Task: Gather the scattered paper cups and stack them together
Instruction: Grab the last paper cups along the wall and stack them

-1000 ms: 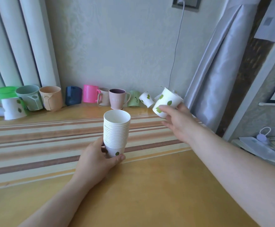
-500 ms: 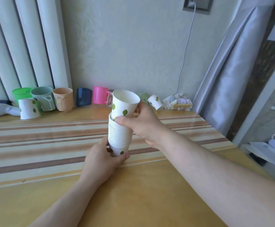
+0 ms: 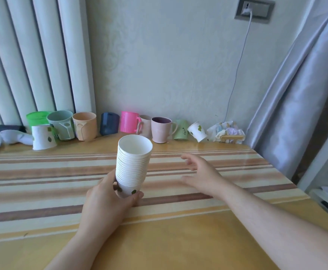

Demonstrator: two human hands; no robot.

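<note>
Paper cups remained loose at 2 spots: a tilted cup beyond-right of the stack gripped by the left hand, nearer the empty, spread right hand; an inverted cup far-left.

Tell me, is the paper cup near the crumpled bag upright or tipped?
Tipped: the paper cup leans, its open rim facing up-left, its base toward the crumpled bag.

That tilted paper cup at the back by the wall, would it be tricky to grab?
Probably easy to lift: the paper cup is small, thin-walled and looks empty, so likely very light. It would probably crush if squeezed hard. It already leans, so a nudge might tip it and send it rolling.
</note>
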